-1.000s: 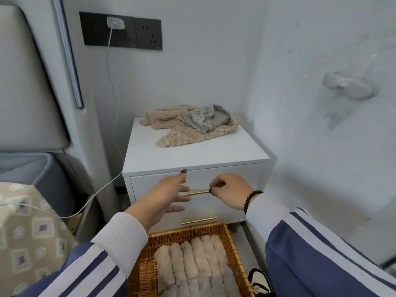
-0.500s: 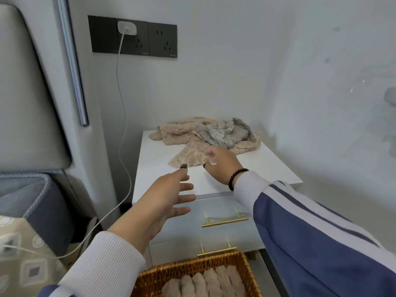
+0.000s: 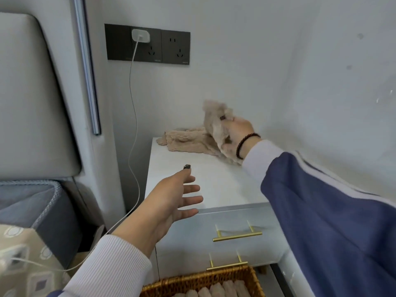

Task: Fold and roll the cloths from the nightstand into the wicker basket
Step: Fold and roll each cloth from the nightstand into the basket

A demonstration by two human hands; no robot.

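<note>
A heap of beige fluffy cloths (image 3: 184, 141) lies at the back of the white nightstand (image 3: 205, 181). My right hand (image 3: 236, 131) grips one beige cloth (image 3: 214, 118) and holds it lifted above the heap, near the back wall. My left hand (image 3: 171, 202) hovers over the nightstand's front left corner with its fingers spread and holds nothing. The wicker basket (image 3: 201, 279) sits on the floor below the drawers, with several rolled cloths (image 3: 218, 290) in it. The basket is cut off by the frame's bottom edge.
Two drawers with gold handles (image 3: 236, 233) face me. A white charger (image 3: 140, 35) is plugged into the dark wall socket, and its cable (image 3: 134, 129) hangs down left of the nightstand. A padded headboard (image 3: 32, 99) and bed stand at the left. Walls close in behind and to the right.
My right hand left the drawer handle, reached to the cloth heap and lifted one cloth. My view moved closer and higher. The left hand stayed spread in front of the nightstand.
</note>
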